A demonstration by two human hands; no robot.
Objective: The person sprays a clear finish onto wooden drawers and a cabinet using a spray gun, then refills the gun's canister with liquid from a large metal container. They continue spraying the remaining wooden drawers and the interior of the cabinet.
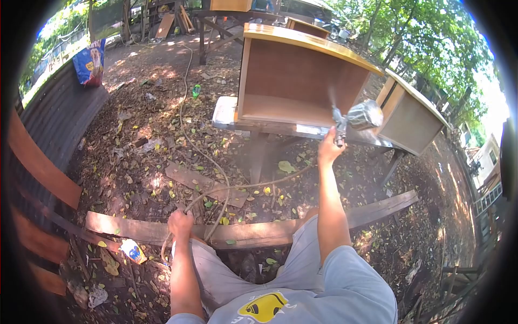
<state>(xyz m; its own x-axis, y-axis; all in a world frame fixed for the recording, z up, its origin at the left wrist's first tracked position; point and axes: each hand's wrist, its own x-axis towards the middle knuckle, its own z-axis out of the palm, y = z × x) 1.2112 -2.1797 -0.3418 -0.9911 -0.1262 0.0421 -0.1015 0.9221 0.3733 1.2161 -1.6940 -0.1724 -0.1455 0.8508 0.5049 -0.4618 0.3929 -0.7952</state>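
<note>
My right hand [329, 149] is wrapped round the handle of a spray gun [339, 120] with a shiny silver cup [365, 115]. A faint mist leaves its nozzle toward the inside of an open wooden cabinet box [291, 70]. The box has a glossy yellowish top edge and rests on a bench [310, 130]. Lower down, my left hand [181, 222] is closed round a tan air hose [237, 187], which loops over the ground toward my right hand.
Beside the box stands a second wooden cabinet [413, 110]. A long plank [259, 233] lies across the ground at my legs. Leaves and litter cover the soil. Corrugated metal sheet [54, 116], a blue bag [89, 63] and reddish boards [43, 162] are on the left.
</note>
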